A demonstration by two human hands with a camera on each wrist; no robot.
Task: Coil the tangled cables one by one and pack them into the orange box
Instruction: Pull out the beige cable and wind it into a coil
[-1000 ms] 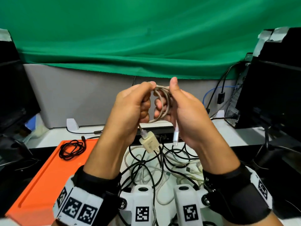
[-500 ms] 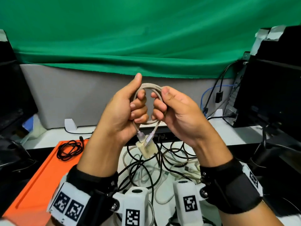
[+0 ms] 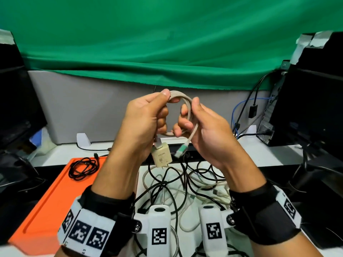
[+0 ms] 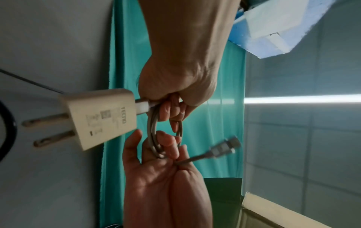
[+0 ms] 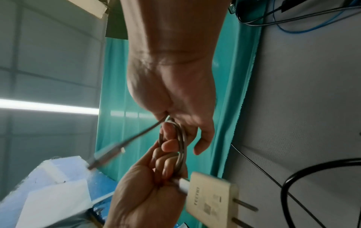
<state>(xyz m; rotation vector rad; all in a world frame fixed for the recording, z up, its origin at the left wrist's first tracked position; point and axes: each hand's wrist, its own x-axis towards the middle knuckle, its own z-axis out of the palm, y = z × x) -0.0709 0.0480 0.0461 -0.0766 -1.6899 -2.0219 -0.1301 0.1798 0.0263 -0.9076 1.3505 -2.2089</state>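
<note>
Both hands hold a beige cable coil (image 3: 186, 102) up above the table. My left hand (image 3: 148, 117) grips the coil's left side; the cream charger plug (image 3: 161, 156) hangs below it, also shown in the left wrist view as the plug (image 4: 101, 118). My right hand (image 3: 202, 123) grips the right side of the coil (image 5: 180, 148), and the loose end with its green-tipped connector (image 3: 182, 150) dangles from it. The orange box (image 3: 53, 197) lies at lower left with a coiled black cable (image 3: 82, 167) in its far corner. A tangle of black and white cables (image 3: 183, 186) lies under the hands.
Black monitors stand at the far left (image 3: 16, 101) and a computer tower at the right (image 3: 311, 97). A grey partition (image 3: 92, 108) with green cloth (image 3: 167, 43) closes the back. A white stand (image 3: 83, 139) sits on the rear shelf.
The hands have spread slightly and the coil now shows as a rounder loop. The loose connector end has swung out to the right of the hanging charger plug.
</note>
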